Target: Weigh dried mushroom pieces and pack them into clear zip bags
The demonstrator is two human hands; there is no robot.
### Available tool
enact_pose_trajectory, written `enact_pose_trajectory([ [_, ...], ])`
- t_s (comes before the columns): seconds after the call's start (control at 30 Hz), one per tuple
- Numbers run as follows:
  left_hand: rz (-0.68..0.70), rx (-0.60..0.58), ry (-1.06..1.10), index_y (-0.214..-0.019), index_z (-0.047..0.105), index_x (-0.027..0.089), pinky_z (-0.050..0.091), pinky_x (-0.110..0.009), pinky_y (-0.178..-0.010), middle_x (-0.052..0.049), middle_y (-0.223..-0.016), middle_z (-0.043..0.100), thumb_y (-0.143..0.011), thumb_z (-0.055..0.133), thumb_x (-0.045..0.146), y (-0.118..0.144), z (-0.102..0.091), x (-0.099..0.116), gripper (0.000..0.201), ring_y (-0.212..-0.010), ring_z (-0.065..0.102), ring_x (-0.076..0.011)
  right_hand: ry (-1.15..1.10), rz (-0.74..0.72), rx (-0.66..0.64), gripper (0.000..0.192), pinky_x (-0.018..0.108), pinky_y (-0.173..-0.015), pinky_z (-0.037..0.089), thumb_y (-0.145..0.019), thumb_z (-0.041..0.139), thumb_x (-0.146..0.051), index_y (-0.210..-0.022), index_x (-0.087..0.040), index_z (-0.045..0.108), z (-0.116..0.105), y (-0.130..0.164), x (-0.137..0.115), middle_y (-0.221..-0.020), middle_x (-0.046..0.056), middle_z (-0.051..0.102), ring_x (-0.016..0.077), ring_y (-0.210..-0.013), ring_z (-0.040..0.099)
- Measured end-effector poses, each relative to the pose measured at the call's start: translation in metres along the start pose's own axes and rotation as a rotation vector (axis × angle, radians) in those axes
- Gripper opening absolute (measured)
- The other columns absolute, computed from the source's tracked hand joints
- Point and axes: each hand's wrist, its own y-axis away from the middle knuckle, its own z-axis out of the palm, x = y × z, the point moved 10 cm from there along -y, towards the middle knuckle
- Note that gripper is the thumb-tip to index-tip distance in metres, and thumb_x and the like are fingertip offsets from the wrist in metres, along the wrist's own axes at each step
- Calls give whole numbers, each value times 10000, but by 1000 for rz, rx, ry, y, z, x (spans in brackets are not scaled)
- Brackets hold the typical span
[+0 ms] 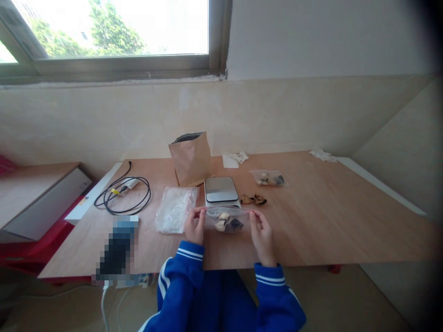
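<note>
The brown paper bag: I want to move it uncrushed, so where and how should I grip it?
Probably pinch its rim from above: the brown paper bag stands with its mouth open at the top, while the scale and clear plastic packet sit close on its near side.

A clear bag (211,222), its top edge drawn taut, is spread just in from the near edge of the bench (311,230), pale and dark pieces (222,224) inside it.
</note>
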Motion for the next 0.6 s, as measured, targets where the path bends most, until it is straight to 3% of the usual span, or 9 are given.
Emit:
enact_pose_trajectory([
  [0.13,-40,-70,119,-910,627,162,502,-294,-744,-65,-881,662,-821,595,398,1,8,-5,254,-809,625,-171,-96,51,-67,346,342,-775,502,-826,566,-500,-955,-183,617,5,1,-1,-951,81,697,221,-857,642],
  [0.37,-47,-99,96,-852,642,161,488,-290,-732,-61,-859,637,-777,653,371,1,10,-6,223,-820,609,-173,-143,69,-61,333,333,-718,507,-768,645,-484,-901,-179,630,8,1,-1,-853,65,696,210,-784,638],
  [0.5,-23,-91,145,-800,650,162,486,-343,-841,-102,-1015,646,-772,661,358,0,8,0,198,-1001,604,-223,-167,78,-54,329,339,-749,514,-764,656,-481,-888,-177,640,6,2,1,-854,61,702,208,-803,644],
  [0.6,-46,-98,199,-799,654,163,482,-374,-878,-106,-1020,670,-771,667,346,0,9,0,185,-1003,617,-227,-138,91,-34,362,347,-751,517,-746,663,-505,-879,-168,660,1,3,5,-853,68,707,212,-795,645],
])
